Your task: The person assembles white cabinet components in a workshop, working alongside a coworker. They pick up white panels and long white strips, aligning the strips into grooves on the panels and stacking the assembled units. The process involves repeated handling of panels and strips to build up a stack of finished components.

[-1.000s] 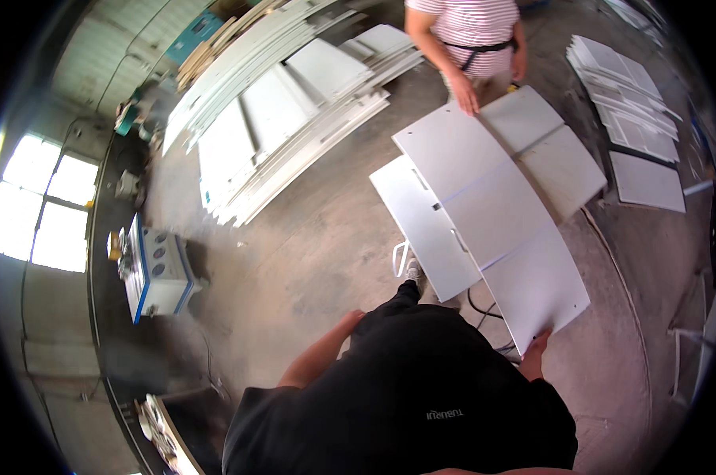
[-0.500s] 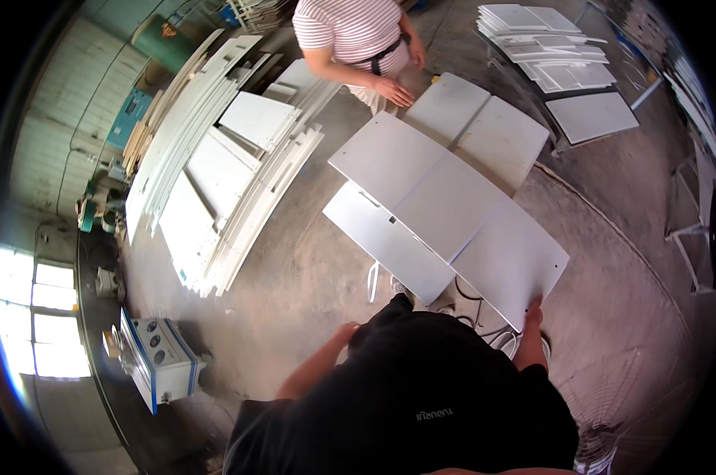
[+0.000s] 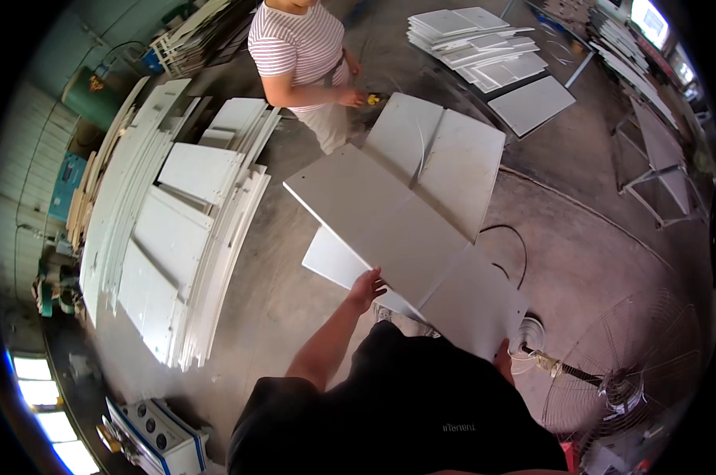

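The long panel [image 3: 397, 218] slants over the bench [image 3: 465, 170] at its near-left side, w/ L hand [image 3: 366, 290] gripping a long edge & R hand [image 3: 503, 361] at the near end, hold unclear from here, so uneven lifting could tip it.

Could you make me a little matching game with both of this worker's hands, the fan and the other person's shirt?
1. Left hand
2. Right hand
3. Wire fan
4. Co-worker's shirt

A. Striped
B. At the long panel's near end
C. At the picture's lower right
D. At the panel's left long edge

Pairs: 1-D, 2-B, 3-C, 4-A
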Demonstrator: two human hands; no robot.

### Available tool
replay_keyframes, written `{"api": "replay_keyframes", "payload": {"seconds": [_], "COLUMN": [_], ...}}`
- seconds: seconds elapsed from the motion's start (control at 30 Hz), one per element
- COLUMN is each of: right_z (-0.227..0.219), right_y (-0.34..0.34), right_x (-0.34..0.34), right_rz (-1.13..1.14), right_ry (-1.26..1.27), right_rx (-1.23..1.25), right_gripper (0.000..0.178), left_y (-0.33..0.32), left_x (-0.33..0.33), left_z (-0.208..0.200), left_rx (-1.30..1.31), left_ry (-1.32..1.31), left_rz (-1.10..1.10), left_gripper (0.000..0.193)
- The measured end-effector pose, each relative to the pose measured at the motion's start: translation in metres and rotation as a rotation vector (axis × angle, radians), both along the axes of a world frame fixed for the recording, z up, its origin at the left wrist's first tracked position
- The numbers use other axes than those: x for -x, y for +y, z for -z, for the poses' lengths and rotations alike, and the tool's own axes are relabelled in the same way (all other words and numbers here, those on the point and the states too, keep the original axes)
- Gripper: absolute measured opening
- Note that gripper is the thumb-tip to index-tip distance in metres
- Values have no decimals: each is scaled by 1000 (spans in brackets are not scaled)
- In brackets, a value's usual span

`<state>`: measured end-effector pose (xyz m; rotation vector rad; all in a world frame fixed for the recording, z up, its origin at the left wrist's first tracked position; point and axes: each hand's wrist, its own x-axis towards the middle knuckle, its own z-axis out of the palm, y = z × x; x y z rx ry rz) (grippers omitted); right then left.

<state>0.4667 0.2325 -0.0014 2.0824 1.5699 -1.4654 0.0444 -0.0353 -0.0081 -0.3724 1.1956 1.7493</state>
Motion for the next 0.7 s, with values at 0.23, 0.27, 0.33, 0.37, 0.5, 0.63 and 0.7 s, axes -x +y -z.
{"api": "replay_keyframes", "payload": {"seconds": [0.23, 0.27, 0.33, 0.37, 0.5, 0.63, 0.7], "right_z": [-3, -8, -11, -12, -14, -12, -9], "right_y": [-131, -154, -186, -200, -239, -276, -303], "right_x": [-16, -15, -9, -5, -4, -8, -11], "right_rz": [22, 126, 193, 213, 293, 422, 508], "right_ry": [-135, -51, -8, 3, 52, 151, 218], "right_rx": [23, 78, 93, 92, 64, -1, -41], "right_gripper": [92, 95, 94, 94, 93, 91, 91], "left_y": [-16, -32, -58, -63, -95, -142, -179], "left_x": [52, 58, 66, 68, 77, 68, 58], "left_z": [-9, -4, 1, 2, 8, 2, 1], "left_rx": [-133, -155, -145, -120, -146, -160, -130], "left_ry": [-206, -258, -311, -306, -323, -299, -357], "left_rz": [-234, -201, -170, -176, -140, -146, -112], "left_gripper": [46, 46, 47, 46, 43, 40, 38]}}
